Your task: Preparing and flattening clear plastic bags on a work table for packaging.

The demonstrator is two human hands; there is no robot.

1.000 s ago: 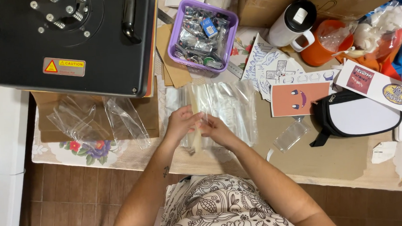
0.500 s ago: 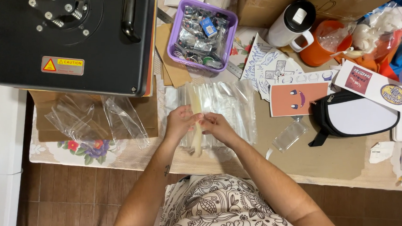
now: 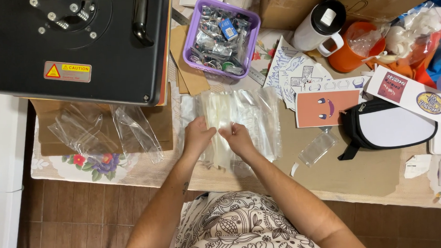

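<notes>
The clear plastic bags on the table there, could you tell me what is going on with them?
A person seated at the table has both hands on a stack of clear plastic bags. The left hand and right hand meet at the near middle of the stack, pinching a bag between the fingers. More loose bags lie to the left, beside a black press machine. A purple basket of small items sits behind.

A home craft workshop: heat press [image 3: 70, 46], sticker sheets [image 3: 298, 74], floral tablecloth [image 3: 92, 163].
</notes>
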